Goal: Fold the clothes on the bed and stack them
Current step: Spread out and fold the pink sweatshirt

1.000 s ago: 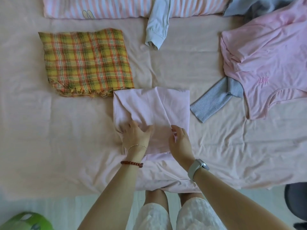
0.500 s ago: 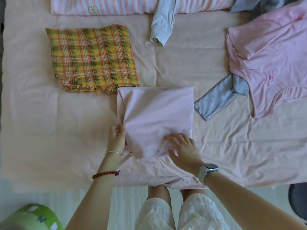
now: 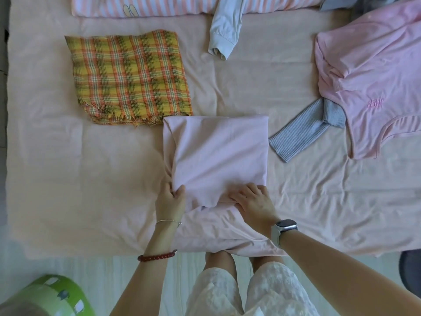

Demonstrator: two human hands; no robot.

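Note:
A pale pink garment [image 3: 218, 153] lies folded into a rough square near the bed's front edge. My left hand [image 3: 170, 200] pinches its near left corner between thumb and fingers. On the near right edge, my right hand [image 3: 252, 200] has its fingers curled into the fabric. A folded yellow plaid cloth [image 3: 128, 76] lies flat just behind and to the left. At the right, an unfolded pink T-shirt [image 3: 369, 80] is spread out, with a grey ribbed sleeve [image 3: 303, 131] sticking out from under it. A light blue sleeve [image 3: 224, 30] hangs down at the back.
A pink-and-white striped item [image 3: 159, 5] runs along the back of the peach bedsheet [image 3: 68, 179]. A green round object [image 3: 50, 295] sits on the floor at the lower left, and a dark object [image 3: 410, 267] at the lower right edge.
My left hand slid from the garment's middle to its near left corner and pinched it. My right hand moved right along the near edge and its fingers curled in.

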